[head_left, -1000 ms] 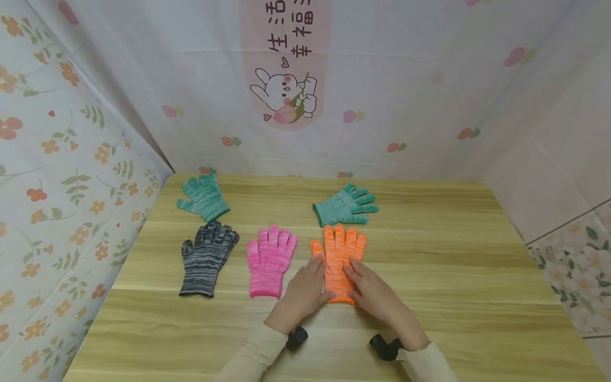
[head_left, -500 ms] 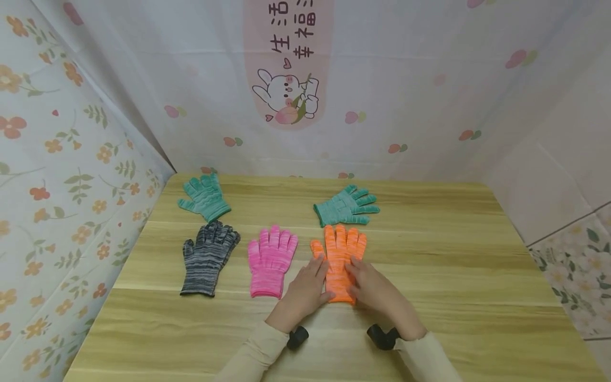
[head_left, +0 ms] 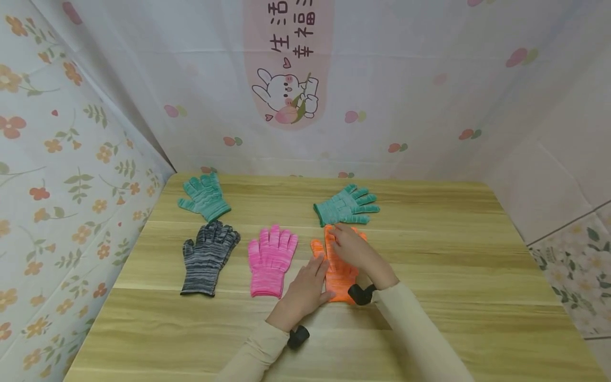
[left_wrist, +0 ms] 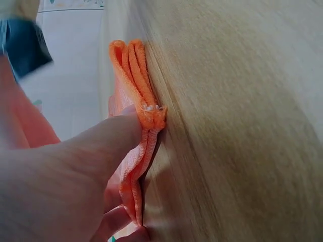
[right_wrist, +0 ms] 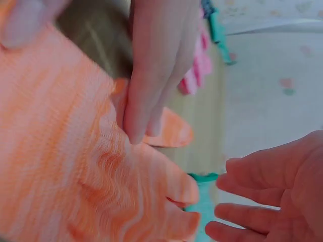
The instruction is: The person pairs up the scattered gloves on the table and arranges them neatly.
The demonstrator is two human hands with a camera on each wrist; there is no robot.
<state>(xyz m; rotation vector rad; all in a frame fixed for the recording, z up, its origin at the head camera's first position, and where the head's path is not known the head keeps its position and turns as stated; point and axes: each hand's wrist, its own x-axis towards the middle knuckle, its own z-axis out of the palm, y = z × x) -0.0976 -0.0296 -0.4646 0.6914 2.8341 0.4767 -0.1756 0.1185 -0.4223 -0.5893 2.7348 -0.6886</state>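
An orange knit glove (head_left: 340,278) lies flat on the wooden table, its fingers toward the back wall. My left hand (head_left: 304,289) rests on its left side, the fingertips by the glove's thumb and the thumb at the cuff. In the left wrist view that thumb touches the stacked cuff layers of the orange glove (left_wrist: 136,80). My right hand (head_left: 355,252) is over the glove's fingers and hides part of them. In the right wrist view the right hand (right_wrist: 277,196) has relaxed fingers, just apart from the orange glove (right_wrist: 65,146).
Left of the orange glove lie a pink glove (head_left: 269,262) and a black-grey glove (head_left: 207,260). One green glove (head_left: 205,196) is at the back left, another green glove (head_left: 346,205) just behind the orange one. Printed curtains (head_left: 406,95) border the table (head_left: 453,254).
My right hand has moved from the orange glove's right side up over its fingers. The left hand stays put, and the gloves have not visibly shifted.
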